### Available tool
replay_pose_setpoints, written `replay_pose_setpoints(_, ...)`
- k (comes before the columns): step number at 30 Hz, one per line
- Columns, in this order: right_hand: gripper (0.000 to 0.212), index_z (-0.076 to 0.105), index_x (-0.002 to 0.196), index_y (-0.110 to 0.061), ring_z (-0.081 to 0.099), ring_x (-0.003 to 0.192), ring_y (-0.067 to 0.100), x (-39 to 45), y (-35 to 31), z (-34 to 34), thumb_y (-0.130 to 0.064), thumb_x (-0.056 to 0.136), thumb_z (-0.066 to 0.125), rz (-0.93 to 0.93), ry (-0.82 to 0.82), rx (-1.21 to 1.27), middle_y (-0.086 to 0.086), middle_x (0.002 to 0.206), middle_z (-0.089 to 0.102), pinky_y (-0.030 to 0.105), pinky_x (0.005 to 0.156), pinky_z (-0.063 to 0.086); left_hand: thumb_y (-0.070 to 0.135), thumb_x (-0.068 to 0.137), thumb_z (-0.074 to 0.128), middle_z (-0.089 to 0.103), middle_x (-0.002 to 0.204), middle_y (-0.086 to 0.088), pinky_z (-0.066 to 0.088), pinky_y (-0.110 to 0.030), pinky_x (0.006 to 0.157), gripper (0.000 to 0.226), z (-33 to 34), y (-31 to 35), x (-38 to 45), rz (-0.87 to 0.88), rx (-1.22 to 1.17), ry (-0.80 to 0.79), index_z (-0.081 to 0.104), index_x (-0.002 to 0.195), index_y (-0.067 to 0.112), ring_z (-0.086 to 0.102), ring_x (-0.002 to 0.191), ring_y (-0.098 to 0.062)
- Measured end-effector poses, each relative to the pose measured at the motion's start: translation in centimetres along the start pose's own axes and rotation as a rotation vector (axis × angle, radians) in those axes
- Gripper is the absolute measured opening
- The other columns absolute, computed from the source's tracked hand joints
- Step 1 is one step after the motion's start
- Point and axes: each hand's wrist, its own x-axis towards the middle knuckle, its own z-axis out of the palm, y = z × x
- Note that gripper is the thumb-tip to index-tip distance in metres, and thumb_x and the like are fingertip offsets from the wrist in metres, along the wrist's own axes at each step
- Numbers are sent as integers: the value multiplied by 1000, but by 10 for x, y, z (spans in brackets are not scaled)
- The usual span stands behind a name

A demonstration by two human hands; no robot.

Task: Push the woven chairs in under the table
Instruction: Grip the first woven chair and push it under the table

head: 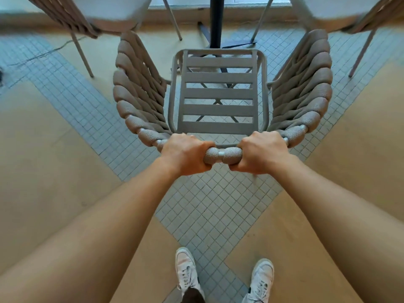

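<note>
A taupe woven chair (218,92) stands right in front of me, seen from above, with a slatted seat and thick rope wound round its curved back and arms. My left hand (185,155) and my right hand (261,155) both grip the top rail of its back, close together at the middle. The chair's front faces the table's black pedestal (216,20), whose base shows just beyond the seat. The table top itself is out of view.
Two more woven chairs stand at the back, one at the far left (72,20) and one at the far right (369,20), each with thin metal legs. The floor is tan with bands of small grey tiles. My white shoes (188,274) are at the bottom.
</note>
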Motion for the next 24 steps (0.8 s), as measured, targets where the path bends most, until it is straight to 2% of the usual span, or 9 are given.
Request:
replay_pose_setpoints(4,63,70,85,-34,54,60,22,29,1,-9,-86,61,45,44,-7,-12,-11,58,42,31,54,32,63,75,53,41,57,15,22,-24,49,33,-1,-30,24,51,14,35,62,99,42,42,48,-13)
replay_pose_setpoints(7,65,71,88,-35,52,60,22,49,5,-19,-88,61,44,53,-22,-3,-12,58,41,31,56,33,65,73,50,39,56,14,27,-26,51,34,-3,-48,44,52,8,41,62,97,43,44,49,-15)
replay_pose_setpoints(11,69,70,87,-36,48,52,15,68,16,-28,-90,61,37,31,-39,-5,-13,59,47,29,52,32,67,74,50,46,60,14,40,-27,54,39,-5,-61,65,65,-5,3,62,103,42,54,54,-15)
replay_pose_setpoints(14,69,71,89,-36,43,50,13,80,27,-30,-90,61,38,21,-27,-16,-12,58,45,27,49,26,67,74,52,51,64,14,37,-28,56,41,-6,-65,79,56,6,14,62,105,42,54,57,-16)
replay_pose_setpoints(17,65,70,84,-36,38,47,11,92,38,-31,-89,59,40,29,-17,-11,-12,56,44,26,48,22,67,73,54,58,66,12,34,-29,56,40,-7,-65,92,32,18,41,64,104,43,54,59,-17)
replay_pose_setpoints(21,56,59,70,-36,34,45,5,109,55,-35,-89,59,43,30,-8,6,-12,52,43,25,47,20,66,74,56,51,65,13,34,-29,57,38,-9,-68,112,6,22,36,64,104,43,48,58,-16)
replay_pose_setpoints(24,54,59,70,-37,35,45,6,123,67,-37,-88,59,43,16,-4,18,-11,51,43,25,47,21,66,74,58,50,66,12,33,-30,57,39,-14,-71,127,-14,20,24,63,106,43,48,59,-18)
